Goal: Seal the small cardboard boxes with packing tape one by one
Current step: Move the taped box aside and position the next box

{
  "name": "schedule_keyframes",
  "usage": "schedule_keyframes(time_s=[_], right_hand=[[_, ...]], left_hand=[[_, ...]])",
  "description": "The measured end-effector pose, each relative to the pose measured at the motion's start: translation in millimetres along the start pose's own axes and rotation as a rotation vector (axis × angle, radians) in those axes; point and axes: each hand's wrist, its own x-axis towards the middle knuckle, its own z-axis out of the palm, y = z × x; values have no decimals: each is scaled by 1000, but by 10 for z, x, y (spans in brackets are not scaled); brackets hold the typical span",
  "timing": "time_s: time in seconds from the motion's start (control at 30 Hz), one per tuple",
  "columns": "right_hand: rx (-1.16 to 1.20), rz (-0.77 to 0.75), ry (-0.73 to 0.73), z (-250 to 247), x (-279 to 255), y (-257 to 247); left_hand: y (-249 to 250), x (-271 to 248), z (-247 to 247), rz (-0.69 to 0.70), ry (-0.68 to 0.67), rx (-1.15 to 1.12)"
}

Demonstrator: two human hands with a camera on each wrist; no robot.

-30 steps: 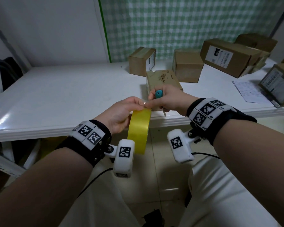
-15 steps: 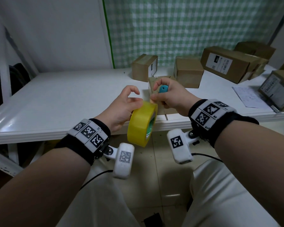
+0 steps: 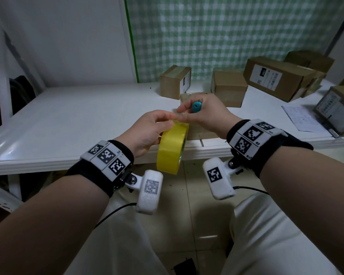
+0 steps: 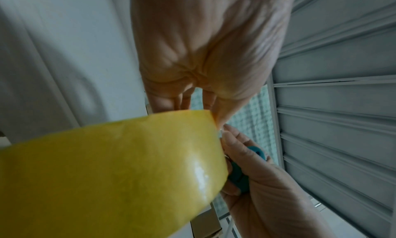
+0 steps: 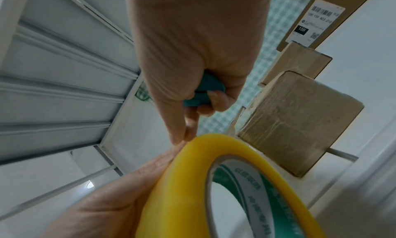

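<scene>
My left hand (image 3: 149,132) holds a yellow roll of packing tape (image 3: 172,148) on edge, just in front of the table's near edge; the same tape roll (image 4: 107,170) fills the left wrist view. My right hand (image 3: 203,114) grips a small teal cutter (image 3: 196,106) in its curled fingers, and its thumb and forefinger pinch at the top of the tape roll (image 5: 225,182) next to my left fingertips. A small cardboard box (image 3: 199,132) stands behind both hands at the table edge, mostly hidden by them. The cutter (image 5: 203,92) shows in the right wrist view.
On the white table (image 3: 68,120) stand two small boxes (image 3: 175,81) (image 3: 228,86) near the back wall. Bigger labelled boxes (image 3: 276,76) and a paper sheet (image 3: 302,120) lie at the right. The floor and my legs are below.
The roll has risen slightly and turned more edge-on. My left fingers, lifted off it half a second ago, now lie back on its top, meeting my right fingertips there.
</scene>
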Motion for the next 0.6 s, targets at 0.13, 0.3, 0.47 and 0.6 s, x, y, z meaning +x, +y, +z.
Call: schedule_keyframes(time_s=[0.13, 0.3, 0.47, 0.6], right_hand=[[-197, -20, -1, 5, 36, -28], [-252, 4, -22, 0, 73, -29], [-245, 56, -6, 47, 128, -36], [-216, 82, 18, 65, 145, -56]], left_hand=[[-3, 31, 9, -3, 23, 4], [9, 74, -23, 1, 35, 19], [6, 125, -60, 59, 62, 14], [15, 151, -72, 101, 73, 54]])
